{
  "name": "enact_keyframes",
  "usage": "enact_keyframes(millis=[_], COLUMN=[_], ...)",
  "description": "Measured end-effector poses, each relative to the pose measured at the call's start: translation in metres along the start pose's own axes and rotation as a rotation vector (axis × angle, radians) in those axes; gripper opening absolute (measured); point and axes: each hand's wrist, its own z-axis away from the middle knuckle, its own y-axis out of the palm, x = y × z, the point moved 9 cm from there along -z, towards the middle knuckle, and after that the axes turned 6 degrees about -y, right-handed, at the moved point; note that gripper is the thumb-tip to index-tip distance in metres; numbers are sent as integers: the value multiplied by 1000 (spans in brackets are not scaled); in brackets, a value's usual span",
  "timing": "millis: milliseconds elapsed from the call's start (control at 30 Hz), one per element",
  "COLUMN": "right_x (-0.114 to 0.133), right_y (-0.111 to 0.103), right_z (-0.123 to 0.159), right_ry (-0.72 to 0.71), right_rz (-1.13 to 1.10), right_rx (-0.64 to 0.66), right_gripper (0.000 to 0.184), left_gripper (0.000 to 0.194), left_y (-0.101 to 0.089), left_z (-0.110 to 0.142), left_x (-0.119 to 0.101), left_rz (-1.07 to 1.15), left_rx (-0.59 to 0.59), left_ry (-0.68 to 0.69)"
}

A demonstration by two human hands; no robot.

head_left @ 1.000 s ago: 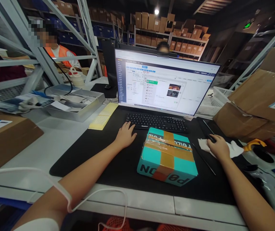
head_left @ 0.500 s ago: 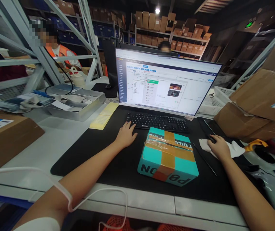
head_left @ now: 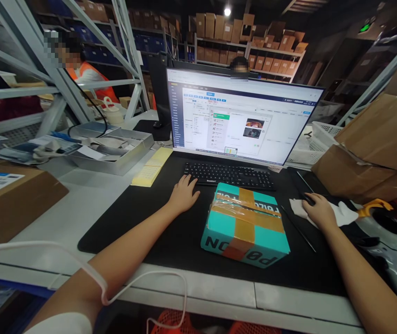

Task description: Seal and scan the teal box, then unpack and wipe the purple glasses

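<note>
My left hand (head_left: 183,194) lies with its fingers spread at the lower left corner of the black keyboard (head_left: 231,176). Under the fingers of my right hand (head_left: 320,212) is a black computer mouse (head_left: 309,199), partly covered by the hand. A crumpled white tissue (head_left: 344,214) lies beneath and beside that hand. Between my two hands sits a turquoise box (head_left: 215,222), closed with crossed strips of brown tape. A thin dark rod (head_left: 299,229) lies between the box and my right hand. Behind the keyboard stands a lit monitor (head_left: 243,120) with several windows on it.
Yellow slips (head_left: 151,168) and a grey tray (head_left: 115,162) of papers are on the left, near a brown carton (head_left: 17,199). Stacked cartons (head_left: 368,153) and a tape dispenser (head_left: 386,222) stand right. A white cable (head_left: 129,287) crosses my left forearm. Two people are beyond the desk.
A small preview window has appeared at the bottom of the monitor screen. The view has shifted slightly; both hands keep their places at the keyboard and the mouse.
</note>
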Motion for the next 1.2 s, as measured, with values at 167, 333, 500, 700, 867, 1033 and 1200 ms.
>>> enact_keyframes(millis=[167, 333, 500, 700, 867, 1033, 1200], right_x=[6, 9, 10, 6, 4, 4, 1], right_y=[0, -3, -4, -1, -1, -2, -3], right_z=[0, 0, 1, 0, -1, 0, 1], right_ry=[-20, 2, 34, 43, 49, 67, 89], right_rz=[-28, -32, -39, -33, -19, 11, 41], right_rx=[17, 17, 30, 30, 24, 44, 39], right_gripper=[53, 50, 50, 53, 51, 55, 55], left_gripper=[61, 60, 61, 61, 61, 61, 61], left_y=[0, 0, 1, 0, -1, -1, 0], left_z=[1, 0, 0, 1, 1, 1, 1], left_x=[0, 1, 1, 0, 0, 0, 0], left_rz=[3, 5, 3, 10, 9, 4, 10], left_rx=[-3, -14, -5, 10, -9, -9, -11], left_ry=[6, 10, 9, 3, 8, 4, 9])
